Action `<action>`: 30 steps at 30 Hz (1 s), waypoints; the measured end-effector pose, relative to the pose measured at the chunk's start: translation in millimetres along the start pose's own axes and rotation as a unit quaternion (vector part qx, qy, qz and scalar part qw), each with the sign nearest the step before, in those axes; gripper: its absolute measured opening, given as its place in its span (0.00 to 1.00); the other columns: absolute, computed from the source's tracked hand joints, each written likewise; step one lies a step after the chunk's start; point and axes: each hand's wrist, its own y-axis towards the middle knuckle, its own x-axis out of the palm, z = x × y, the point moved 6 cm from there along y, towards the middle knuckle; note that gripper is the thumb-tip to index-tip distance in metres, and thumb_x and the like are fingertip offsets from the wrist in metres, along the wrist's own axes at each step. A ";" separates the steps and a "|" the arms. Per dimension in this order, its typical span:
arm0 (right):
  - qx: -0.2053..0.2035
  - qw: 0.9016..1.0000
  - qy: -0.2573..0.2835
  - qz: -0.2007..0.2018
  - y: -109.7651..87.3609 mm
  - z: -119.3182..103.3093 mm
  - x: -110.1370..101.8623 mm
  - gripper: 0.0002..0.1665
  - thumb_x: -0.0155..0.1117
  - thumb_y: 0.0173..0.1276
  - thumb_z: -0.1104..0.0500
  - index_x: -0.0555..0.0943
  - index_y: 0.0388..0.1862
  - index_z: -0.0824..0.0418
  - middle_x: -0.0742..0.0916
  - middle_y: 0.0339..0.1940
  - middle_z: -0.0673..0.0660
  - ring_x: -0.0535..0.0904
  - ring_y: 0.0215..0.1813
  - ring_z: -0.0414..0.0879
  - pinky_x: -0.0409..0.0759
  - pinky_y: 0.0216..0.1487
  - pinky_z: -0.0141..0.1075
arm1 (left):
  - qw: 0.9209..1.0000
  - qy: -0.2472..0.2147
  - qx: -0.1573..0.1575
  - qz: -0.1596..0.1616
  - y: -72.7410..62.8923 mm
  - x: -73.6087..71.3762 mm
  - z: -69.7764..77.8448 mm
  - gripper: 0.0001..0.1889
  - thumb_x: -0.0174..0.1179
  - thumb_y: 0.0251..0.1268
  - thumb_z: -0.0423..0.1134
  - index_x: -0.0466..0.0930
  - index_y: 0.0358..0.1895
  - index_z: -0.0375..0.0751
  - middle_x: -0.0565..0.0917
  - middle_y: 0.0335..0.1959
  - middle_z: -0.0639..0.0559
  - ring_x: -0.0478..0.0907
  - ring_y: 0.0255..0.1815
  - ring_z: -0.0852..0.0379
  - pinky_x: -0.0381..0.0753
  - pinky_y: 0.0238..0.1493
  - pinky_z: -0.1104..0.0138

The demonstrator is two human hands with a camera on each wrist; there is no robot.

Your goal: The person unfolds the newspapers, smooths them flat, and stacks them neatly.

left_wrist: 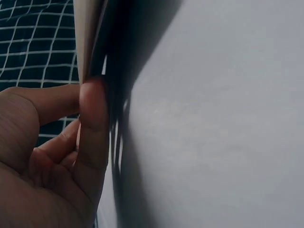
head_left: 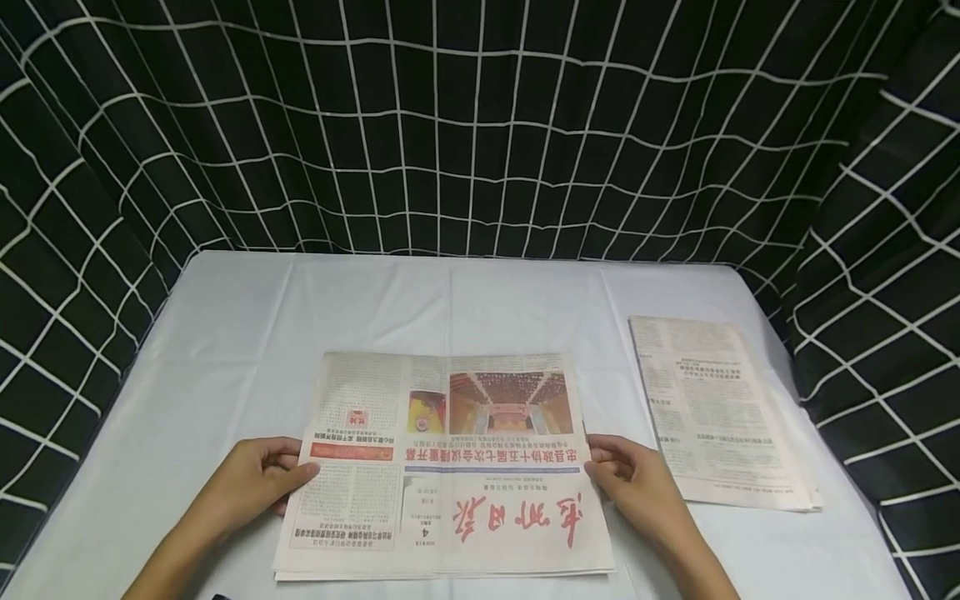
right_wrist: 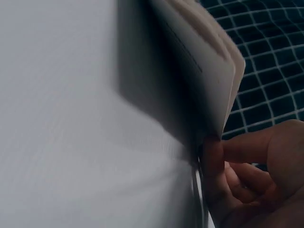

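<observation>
A folded newspaper (head_left: 442,475) with red headline characters and a colour photo lies before me at the near middle of the table, its print upside down in the head view. My left hand (head_left: 258,477) pinches its left edge, thumb on top and fingers beneath. On the opposite edge my right hand (head_left: 633,475) pinches the paper the same way. In the left wrist view the paper's edge (left_wrist: 88,38) sits between thumb and forefinger. Several layered sheets (right_wrist: 209,66) show in the right wrist view, raised off the cloth at the fingertips.
A second folded newspaper (head_left: 720,417), mostly grey text, lies at the right side of the table. White cloth (head_left: 375,300) with creases covers the tabletop. Black curtains with a white grid (head_left: 465,125) enclose the back and sides. A small dark object (head_left: 221,597) peeks in at the bottom edge.
</observation>
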 end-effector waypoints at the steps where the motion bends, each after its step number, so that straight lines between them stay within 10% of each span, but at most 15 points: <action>1: -0.001 1.000 -0.003 -0.005 -2.0 0.5 -1.1 0.26 0.69 0.72 0.64 0.80 0.67 0.69 0.91 0.47 0.59 0.88 0.44 0.41 0.83 0.46 0.22 | 1.000 0.002 -0.003 -0.003 -1.8 0.9 -0.9 0.25 0.71 0.69 0.38 0.79 0.61 0.22 0.90 0.38 0.46 0.85 0.26 0.59 0.85 0.25 0.66; 17: 0.006 1.000 -0.015 -0.004 -23.6 2.2 4.8 0.28 0.70 0.67 0.70 0.80 0.67 0.68 0.89 0.39 0.56 0.83 0.34 0.37 0.83 0.36 0.26 | 0.999 0.035 -0.018 -0.011 -23.1 -1.6 -14.4 0.37 0.75 0.64 0.38 0.69 0.72 0.26 0.87 0.32 0.47 0.80 0.20 0.58 0.81 0.25 0.67; 30: 0.056 0.997 -0.043 0.033 -39.1 19.9 2.7 0.27 0.69 0.69 0.66 0.80 0.68 0.64 0.92 0.50 0.55 0.88 0.47 0.40 0.82 0.44 0.22 | 0.979 0.183 0.003 0.088 -30.4 2.6 2.5 0.25 0.71 0.69 0.41 0.81 0.66 0.35 0.87 0.49 0.50 0.77 0.33 0.65 0.75 0.34 0.73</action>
